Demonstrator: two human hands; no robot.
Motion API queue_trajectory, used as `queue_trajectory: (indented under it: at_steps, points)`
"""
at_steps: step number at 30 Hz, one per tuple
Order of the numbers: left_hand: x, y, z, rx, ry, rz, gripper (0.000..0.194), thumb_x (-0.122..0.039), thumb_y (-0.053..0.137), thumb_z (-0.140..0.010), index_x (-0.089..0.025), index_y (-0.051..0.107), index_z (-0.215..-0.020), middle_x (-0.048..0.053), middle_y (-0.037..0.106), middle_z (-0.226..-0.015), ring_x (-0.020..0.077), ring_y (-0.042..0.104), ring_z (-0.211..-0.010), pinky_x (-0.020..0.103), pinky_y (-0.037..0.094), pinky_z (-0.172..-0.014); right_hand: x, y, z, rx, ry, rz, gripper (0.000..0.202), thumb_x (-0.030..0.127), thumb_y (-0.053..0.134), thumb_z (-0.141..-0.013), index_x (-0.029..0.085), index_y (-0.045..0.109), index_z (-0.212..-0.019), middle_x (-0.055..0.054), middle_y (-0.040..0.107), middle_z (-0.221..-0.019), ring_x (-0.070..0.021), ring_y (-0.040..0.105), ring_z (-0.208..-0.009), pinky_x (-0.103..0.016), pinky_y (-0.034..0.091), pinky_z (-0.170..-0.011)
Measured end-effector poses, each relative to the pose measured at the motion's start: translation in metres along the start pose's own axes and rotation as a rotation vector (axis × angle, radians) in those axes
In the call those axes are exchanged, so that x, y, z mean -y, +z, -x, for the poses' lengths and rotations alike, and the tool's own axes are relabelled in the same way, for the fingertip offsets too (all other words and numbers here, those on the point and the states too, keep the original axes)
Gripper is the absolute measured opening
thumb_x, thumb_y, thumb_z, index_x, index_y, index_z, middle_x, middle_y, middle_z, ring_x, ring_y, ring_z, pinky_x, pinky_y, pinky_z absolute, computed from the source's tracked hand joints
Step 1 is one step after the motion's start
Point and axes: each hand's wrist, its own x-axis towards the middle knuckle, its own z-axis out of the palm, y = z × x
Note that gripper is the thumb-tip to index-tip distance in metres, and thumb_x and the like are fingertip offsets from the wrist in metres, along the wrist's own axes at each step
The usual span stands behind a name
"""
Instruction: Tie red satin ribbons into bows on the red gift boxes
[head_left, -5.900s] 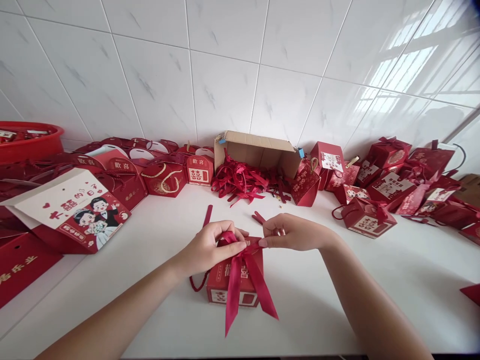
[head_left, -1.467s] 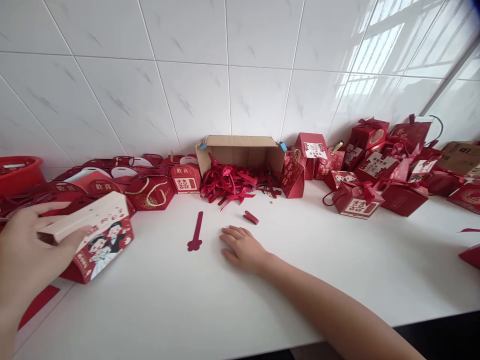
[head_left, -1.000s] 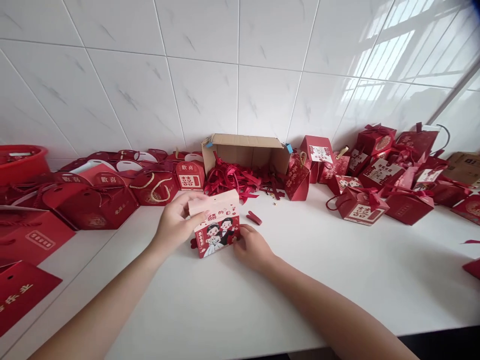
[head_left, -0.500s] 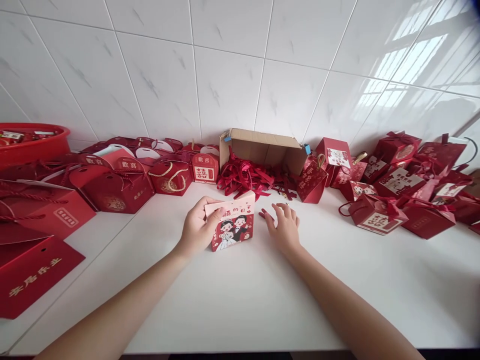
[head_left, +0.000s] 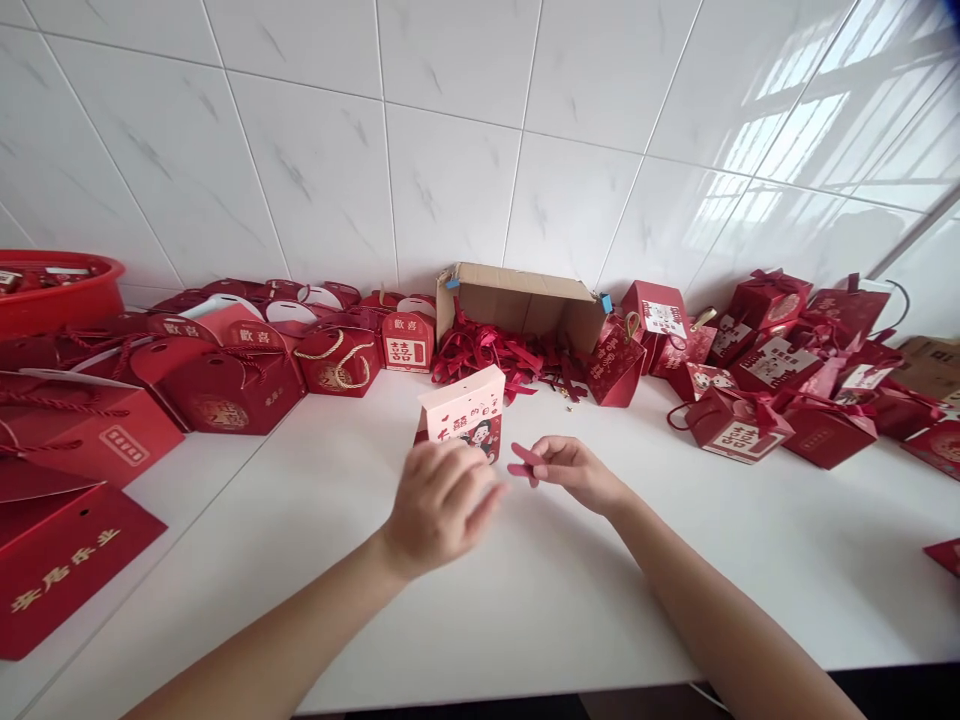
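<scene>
A small pink and red box [head_left: 474, 402] with a cartoon couple on its front stands upright on the white table. In front of it is my left hand [head_left: 442, 500], slightly blurred, its fingers curled and hiding the box's lower left part. Whether that hand holds anything cannot be made out. To the right of the box, my right hand [head_left: 574, 472] pinches a short piece of dark red ribbon [head_left: 525, 462] between thumb and fingers, just above the table.
An open cardboard box [head_left: 525, 282] spills red ribbons [head_left: 487, 350] at the back. Red gift boxes [head_left: 240, 385] crowd the left, beside a red basin [head_left: 75, 305]. More decorated boxes [head_left: 739, 425] are piled at the right. A tiled wall rises behind.
My left hand has let go of the pink box and moved down and right in front of it. My right hand has picked up the ribbon piece from the table.
</scene>
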Motion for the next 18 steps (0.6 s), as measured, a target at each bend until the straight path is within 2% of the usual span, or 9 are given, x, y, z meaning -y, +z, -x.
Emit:
queue_trajectory:
  at_steps: [2, 3, 6, 9, 12, 14, 16, 18]
  points:
    - [-0.013, 0.000, 0.000, 0.130, -0.017, 0.152, 0.013, -0.022, 0.064, -0.079, -0.019, 0.055, -0.087, 0.003, 0.063, -0.078, 0.0181, 0.060, -0.077, 0.031, 0.046, -0.072, 0.001, 0.006, 0.003, 0.159, -0.021, -0.195, 0.017, 0.027, 0.072, -0.074, 0.018, 0.057, -0.074, 0.003, 0.057, -0.066, -0.0102, 0.056, -0.067, -0.027, 0.045, -0.072]
    - [-0.017, -0.001, 0.001, 0.184, -0.061, 0.223, 0.011, -0.022, 0.062, -0.081, -0.018, 0.055, -0.089, 0.003, 0.064, -0.078, 0.0171, 0.060, -0.075, 0.029, 0.047, -0.070, 0.001, 0.009, 0.004, 0.193, -0.021, -0.221, 0.019, 0.025, 0.074, -0.072, 0.017, 0.057, -0.072, 0.004, 0.056, -0.067, -0.0095, 0.055, -0.066, -0.025, 0.044, -0.068]
    - [-0.023, -0.002, 0.001, 0.302, -0.202, 0.363, 0.008, -0.022, 0.059, -0.082, -0.019, 0.054, -0.088, 0.003, 0.063, -0.079, 0.0152, 0.060, -0.073, 0.026, 0.047, -0.065, 0.002, 0.017, 0.004, 0.252, -0.012, -0.222, 0.024, 0.023, 0.078, -0.067, 0.017, 0.054, -0.067, 0.004, 0.055, -0.066, -0.0098, 0.052, -0.065, -0.024, 0.042, -0.060]
    - [-0.021, -0.003, 0.001, 0.328, -0.263, 0.382, 0.006, -0.023, 0.061, -0.080, -0.020, 0.057, -0.082, 0.003, 0.061, -0.080, 0.0161, 0.059, -0.073, 0.027, 0.047, -0.066, 0.002, 0.021, 0.004, 0.251, -0.014, -0.228, 0.026, 0.026, 0.078, -0.066, 0.017, 0.054, -0.066, 0.004, 0.054, -0.065, -0.0099, 0.051, -0.064, -0.024, 0.042, -0.060]
    - [-0.018, 0.000, 0.003, 0.309, -0.324, 0.381, 0.001, -0.020, 0.059, -0.080, -0.019, 0.059, -0.079, 0.005, 0.059, -0.082, 0.0170, 0.057, -0.075, 0.029, 0.047, -0.068, 0.000, 0.025, 0.003, 0.157, -0.029, -0.192, 0.030, 0.032, 0.078, -0.067, 0.017, 0.052, -0.067, 0.002, 0.057, -0.069, -0.0103, 0.053, -0.067, -0.025, 0.043, -0.063]
    - [-0.016, 0.002, 0.003, 0.302, -0.393, 0.413, 0.005, -0.017, 0.055, -0.082, -0.019, 0.059, -0.080, 0.005, 0.058, -0.083, 0.0173, 0.057, -0.076, 0.028, 0.047, -0.068, -0.002, 0.026, 0.002, 0.047, -0.048, -0.055, 0.034, 0.043, 0.075, -0.069, 0.017, 0.052, -0.067, 0.001, 0.058, -0.068, -0.0110, 0.054, -0.065, -0.026, 0.045, -0.063]
    - [-0.014, 0.002, 0.002, 0.290, -0.459, 0.464, 0.010, -0.016, 0.051, -0.084, -0.019, 0.060, -0.082, 0.005, 0.058, -0.083, 0.0174, 0.057, -0.077, 0.027, 0.046, -0.065, -0.006, 0.023, -0.001, -0.070, -0.061, 0.110, 0.042, 0.058, 0.059, -0.077, 0.017, 0.056, -0.069, -0.002, 0.060, -0.068, -0.0132, 0.056, -0.064, -0.030, 0.048, -0.065]
    - [-0.012, 0.001, 0.002, 0.283, -0.498, 0.550, 0.014, -0.015, 0.048, -0.086, -0.020, 0.060, -0.083, 0.004, 0.059, -0.082, 0.0173, 0.058, -0.078, 0.026, 0.045, -0.063, -0.010, 0.012, -0.008, -0.213, -0.061, 0.233, 0.052, 0.061, 0.038, -0.087, 0.016, 0.061, -0.073, -0.006, 0.063, -0.074, -0.0157, 0.059, -0.069, -0.034, 0.050, -0.071]
